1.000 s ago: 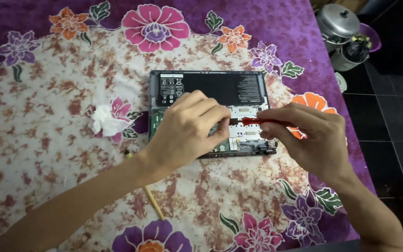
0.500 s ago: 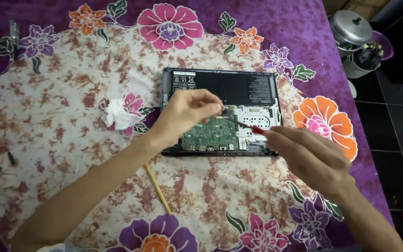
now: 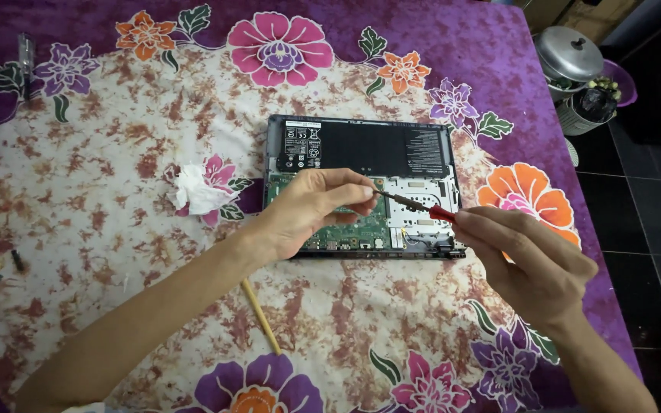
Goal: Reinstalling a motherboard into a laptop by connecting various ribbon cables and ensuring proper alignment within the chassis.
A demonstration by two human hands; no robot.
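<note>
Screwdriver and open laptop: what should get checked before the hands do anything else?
1. Right hand grips the red-handled screwdriver: ok.
2. Screwdriver tip seated on a screw: cannot tell, the left hand's fingers cover it.
3. Left hand steadies the work over the green circuit board: ok.
4. Open laptop lies flat on the flowered cloth: ok.
5. Loose screws kept together: cannot tell, none visible.
6. Crumpled tissue and wooden stick lie apart from the laptop: ok.
</note>
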